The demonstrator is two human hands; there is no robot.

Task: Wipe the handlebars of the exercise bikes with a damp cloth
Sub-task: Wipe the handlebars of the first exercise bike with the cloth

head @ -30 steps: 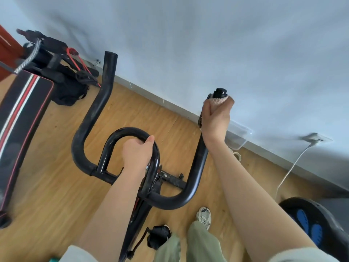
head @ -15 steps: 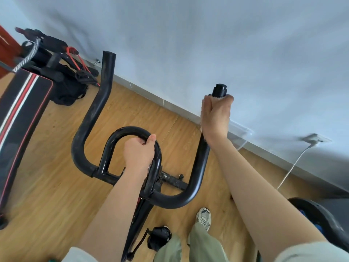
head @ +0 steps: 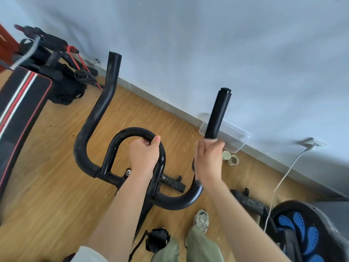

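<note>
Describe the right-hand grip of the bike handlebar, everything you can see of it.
The right grip is a matte black, foam-like sleeve on the bar's right upright arm, tilted slightly rightward, with a harder black end cap on top. It looks intact. Its lower end meets the right hand, which wraps the bar just below it; a sliver of pale cloth shows at the top of that hand, against the grip's base. Below the hand the glossy black handlebar curves toward the stem.
</note>
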